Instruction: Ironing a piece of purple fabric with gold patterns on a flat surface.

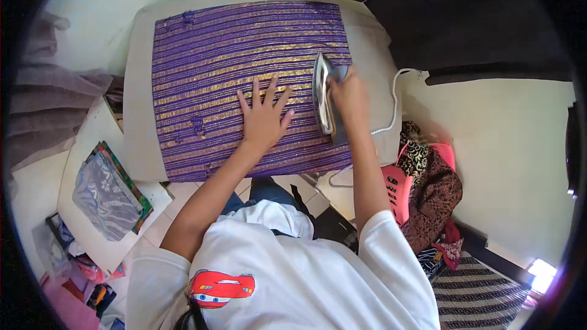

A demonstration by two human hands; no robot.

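Note:
A purple cloth (206,64) with gold stripes lies spread over a padded ironing surface (140,78) covered in pale fabric. My left hand (263,119) rests palm down on the middle of the cloth, its fingers spread and holding nothing. To the right of it, my right hand (351,101) grips a clothes iron (323,96) by the handle. The iron is tipped up on its side near the cloth's right edge, its shiny metal side turned towards my left hand. Whether it touches the cloth cannot be told. Slightly blurred, the right hand partly covers the iron's grey body.
The iron's pale braided cord (394,101) runs along the ironing surface's right side. Below it stands a pink plastic basket (399,192) heaped with patterned cloth (431,201). At left, a white tabletop (80,211) bears folded fabrics (110,197). A dark curtain (467,23) hangs at upper right.

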